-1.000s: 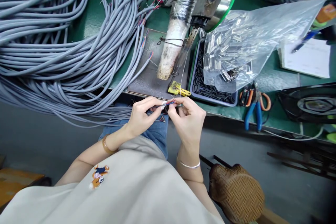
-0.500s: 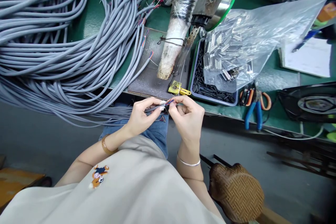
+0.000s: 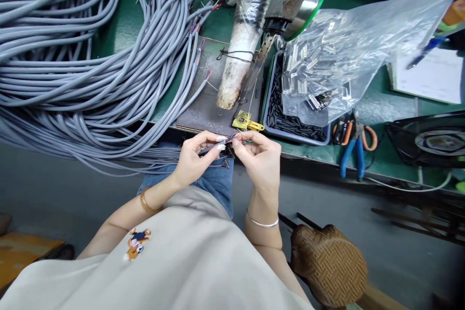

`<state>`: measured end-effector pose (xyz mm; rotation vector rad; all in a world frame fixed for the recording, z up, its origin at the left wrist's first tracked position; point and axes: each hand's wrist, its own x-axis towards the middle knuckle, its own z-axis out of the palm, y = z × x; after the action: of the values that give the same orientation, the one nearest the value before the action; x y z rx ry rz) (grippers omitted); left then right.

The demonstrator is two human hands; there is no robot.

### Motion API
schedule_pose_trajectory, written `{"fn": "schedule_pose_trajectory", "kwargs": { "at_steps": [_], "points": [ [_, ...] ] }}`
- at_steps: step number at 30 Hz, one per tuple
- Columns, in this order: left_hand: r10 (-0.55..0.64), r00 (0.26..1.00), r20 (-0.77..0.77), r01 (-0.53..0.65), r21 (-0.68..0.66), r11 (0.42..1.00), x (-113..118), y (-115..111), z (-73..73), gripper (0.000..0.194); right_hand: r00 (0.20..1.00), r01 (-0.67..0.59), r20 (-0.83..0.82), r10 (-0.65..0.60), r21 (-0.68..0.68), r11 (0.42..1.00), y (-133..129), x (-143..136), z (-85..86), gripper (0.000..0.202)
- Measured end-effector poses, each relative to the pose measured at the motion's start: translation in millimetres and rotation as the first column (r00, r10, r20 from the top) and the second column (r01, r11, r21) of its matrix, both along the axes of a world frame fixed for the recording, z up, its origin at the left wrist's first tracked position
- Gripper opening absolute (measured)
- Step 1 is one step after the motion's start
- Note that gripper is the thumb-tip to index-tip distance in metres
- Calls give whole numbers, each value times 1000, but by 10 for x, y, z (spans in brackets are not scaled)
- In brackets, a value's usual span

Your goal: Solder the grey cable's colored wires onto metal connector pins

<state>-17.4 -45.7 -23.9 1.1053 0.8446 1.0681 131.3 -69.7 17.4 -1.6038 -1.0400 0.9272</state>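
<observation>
Just in front of the table edge, my left hand (image 3: 198, 157) pinches a grey cable between thumb and fingers, close to its stripped end. Thin coloured wires (image 3: 231, 138), red, blue and others, fan out of that end. My right hand (image 3: 258, 155) closes thumb and fingertips on these wires. The fingers partly hide what lies between the two hands. Below them, over my lap, hangs a small black connector (image 3: 225, 163) on a cable. On the mat beyond lies a yellow cutter (image 3: 256, 126).
Grey cables (image 3: 109, 82) spread over the table's left. A white-wrapped duct (image 3: 232, 77) and a metal-tipped tool (image 3: 259, 58) jut down in the middle. At right are a tray of black tubes (image 3: 278, 118), a bag of connectors (image 3: 327, 58) and pliers (image 3: 354, 150). A stool (image 3: 330, 266) stands lower right.
Both hands stay close together over the lap. My right hand has shifted slightly up and left, and its fingers have moved along the coloured wires.
</observation>
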Motion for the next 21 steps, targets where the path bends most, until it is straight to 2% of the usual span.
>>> {"fn": "schedule_pose_trajectory", "kwargs": {
  "at_steps": [5,10,13,21],
  "points": [
    [-24,999,35,26,-56,998,-18,17,6,31,1000,-10,1,10,-9,1000,-14,14,-27,16],
    [-162,976,144,180,-119,976,-70,90,40,35,998,-17,66,15,29,999,-45,-24,-12,14],
    [-206,962,179,235,-159,959,-85,114,50,37,994,-21,105,16,44,999,-44,-34,6,15],
    [-204,973,110,215,-100,971,-78,87,24,36,993,-82,84,80,17,996,1,19,67,16]
  ]
}}
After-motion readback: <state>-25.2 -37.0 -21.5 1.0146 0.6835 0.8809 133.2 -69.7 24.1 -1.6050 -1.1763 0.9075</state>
